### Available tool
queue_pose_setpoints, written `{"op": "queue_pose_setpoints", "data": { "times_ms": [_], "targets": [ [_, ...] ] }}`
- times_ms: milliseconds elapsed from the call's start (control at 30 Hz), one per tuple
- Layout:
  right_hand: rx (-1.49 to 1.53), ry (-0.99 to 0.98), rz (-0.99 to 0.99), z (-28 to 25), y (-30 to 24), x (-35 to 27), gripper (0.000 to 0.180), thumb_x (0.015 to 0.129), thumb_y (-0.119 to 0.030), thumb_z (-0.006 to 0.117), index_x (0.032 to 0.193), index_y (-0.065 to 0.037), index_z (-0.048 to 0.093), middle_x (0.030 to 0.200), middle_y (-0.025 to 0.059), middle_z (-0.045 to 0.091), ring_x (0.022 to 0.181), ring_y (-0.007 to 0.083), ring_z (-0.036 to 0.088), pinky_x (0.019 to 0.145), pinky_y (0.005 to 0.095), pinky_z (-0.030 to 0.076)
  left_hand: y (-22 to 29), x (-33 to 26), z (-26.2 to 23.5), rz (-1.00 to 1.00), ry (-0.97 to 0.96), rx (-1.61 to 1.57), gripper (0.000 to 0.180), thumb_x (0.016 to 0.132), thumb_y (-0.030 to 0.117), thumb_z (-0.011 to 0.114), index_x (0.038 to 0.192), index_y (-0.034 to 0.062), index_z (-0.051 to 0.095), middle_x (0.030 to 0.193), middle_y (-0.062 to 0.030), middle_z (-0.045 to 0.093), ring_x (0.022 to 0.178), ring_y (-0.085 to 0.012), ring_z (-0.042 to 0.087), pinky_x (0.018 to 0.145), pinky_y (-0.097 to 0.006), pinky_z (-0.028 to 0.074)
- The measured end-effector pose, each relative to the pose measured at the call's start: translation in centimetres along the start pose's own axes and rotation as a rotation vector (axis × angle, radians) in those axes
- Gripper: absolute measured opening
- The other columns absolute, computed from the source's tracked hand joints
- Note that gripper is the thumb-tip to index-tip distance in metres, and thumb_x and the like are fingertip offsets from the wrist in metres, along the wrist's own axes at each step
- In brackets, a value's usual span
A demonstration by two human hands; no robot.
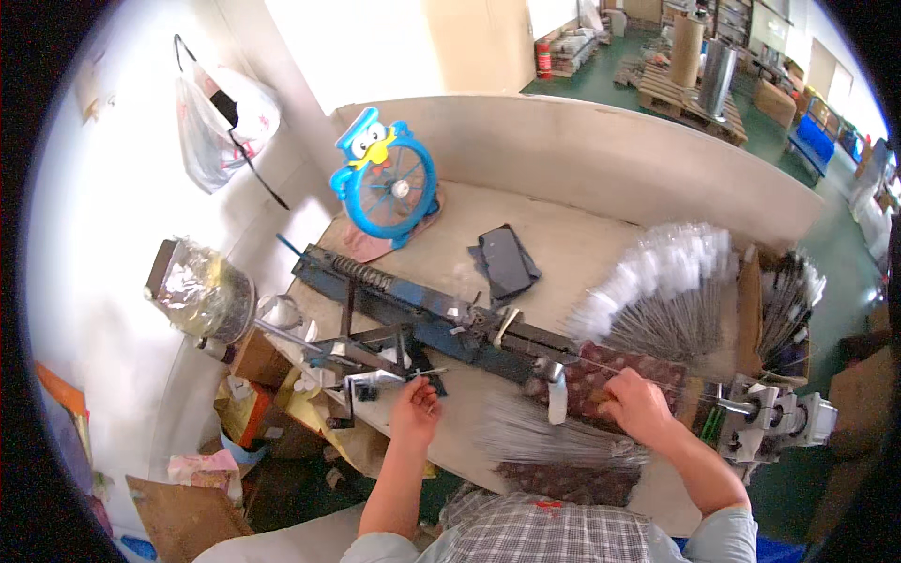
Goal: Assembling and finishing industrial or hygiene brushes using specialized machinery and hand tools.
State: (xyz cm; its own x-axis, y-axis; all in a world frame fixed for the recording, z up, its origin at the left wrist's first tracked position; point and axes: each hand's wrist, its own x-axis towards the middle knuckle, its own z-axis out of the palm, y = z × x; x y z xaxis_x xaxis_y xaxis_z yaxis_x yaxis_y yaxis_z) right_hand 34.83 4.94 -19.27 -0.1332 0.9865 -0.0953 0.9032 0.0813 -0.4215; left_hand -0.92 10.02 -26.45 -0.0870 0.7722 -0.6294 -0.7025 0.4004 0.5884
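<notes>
Left hand (pixel 416 405) pinches a thin metal rod (pixel 427 373) at the jig's clamp (pixel 375 380), fingers narrow. Right hand (pixel 638 405) rests closed over the rod's far end on the patterned cloth (pixel 601 371). Loose rod pile (pixel 554 439) lies between the hands. Judgement: keep the rod straight and level while feeding.

White plastic bag (pixel 225 127) hangs on the wall, upper left. Dark phone (pixel 507 261), screen off, lies mid-frame on worktop (pixel 582 235). Brown cardboard boxes (pixel 774 98), upper right.
</notes>
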Motion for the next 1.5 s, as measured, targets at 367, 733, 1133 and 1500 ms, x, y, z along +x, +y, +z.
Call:
{"op": "queue_pose_setpoints", "data": {
  "times_ms": [367,733,1133,1500],
  "targets": [
    [0.321,0.327,-0.215,-7.6,2.2,-2.1,0.020,0.076,-0.005,0.062,0.095,-0.002,0.063,0.086,0.0139,0.063,0.084,0.0316,0.061,0.074,0.0375,0.050,-11.0,-8.7,14.0,0.005,-0.518,0.453,0.020,0.088,0.018,0.061,0.094,-0.0011,0.062,0.082,-0.0070,0.064,0.067,-0.0128,0.058,0.062,-0.025,0.046],
    [0.535,0.223,-0.064,-7.2,5.4,-3.6,0.024,0.080,-0.017,0.064,0.099,-0.003,0.065,0.090,0.0135,0.066,0.080,0.0273,0.063,0.074,0.0346,0.049,-15.1,-8.2,18.0,0.138,-0.671,0.630,0.015,0.091,0.015,0.056,0.094,0.0016,0.061,0.084,-0.0067,0.064,0.067,-0.0102,0.057,0.060,-0.023,0.045],
    [0.083,0.484,-0.318,-7.2,1.0,-0.1,0.014,0.077,-0.017,0.064,0.088,-0.008,0.066,0.077,0.0060,0.063,0.075,0.0264,0.058,0.067,0.0374,0.047,-12.4,-8.5,17.1,0.165,-0.368,0.398,0.014,0.090,0.019,0.059,0.092,0.0053,0.062,0.079,-0.0040,0.063,0.066,-0.0100,0.057,0.061,-0.025,0.046],
    [0.454,0.119,-0.171,-4.8,-0.5,3.2,0.022,0.080,-0.023,0.062,0.094,-0.006,0.067,0.082,0.0114,0.063,0.081,0.0272,0.061,0.070,0.0367,0.049,-11.8,-7.9,16.3,0.125,-0.495,0.449,0.029,0.094,0.028,0.051,0.088,0.0009,0.060,0.078,-0.0077,0.064,0.062,-0.0138,0.060,0.058,-0.023,0.048]
  ]
}}
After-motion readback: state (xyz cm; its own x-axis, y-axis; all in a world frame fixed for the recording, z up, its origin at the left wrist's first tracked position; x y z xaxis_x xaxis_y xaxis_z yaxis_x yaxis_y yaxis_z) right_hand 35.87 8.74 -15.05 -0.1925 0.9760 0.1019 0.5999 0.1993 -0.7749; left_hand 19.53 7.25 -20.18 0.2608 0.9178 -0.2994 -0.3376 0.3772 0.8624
